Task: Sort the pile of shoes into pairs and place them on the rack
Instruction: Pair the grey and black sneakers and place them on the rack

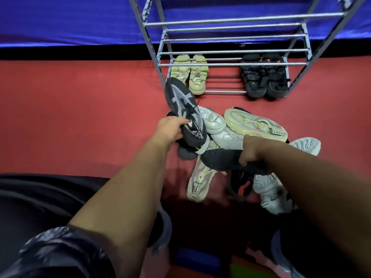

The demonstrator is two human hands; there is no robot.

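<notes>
Left hand [170,130] grips a dark knit sneaker [185,109] above the pile [236,137]; right hand [251,150] clutches its dark mate [220,159] over the pile too.

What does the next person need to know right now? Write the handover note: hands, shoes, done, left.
Left hand: gripping a dark grey knit sneaker, lifted above the pile.
Right hand: closed on a second dark shoe, apparently its match.
Rack: the beige pair and the black pair sit on the bottom shelf, with a gap between them.
Pile: cream and white sneakers lie mixed on the red floor.
Left: shelve the dark pair, then match the rest.
</notes>
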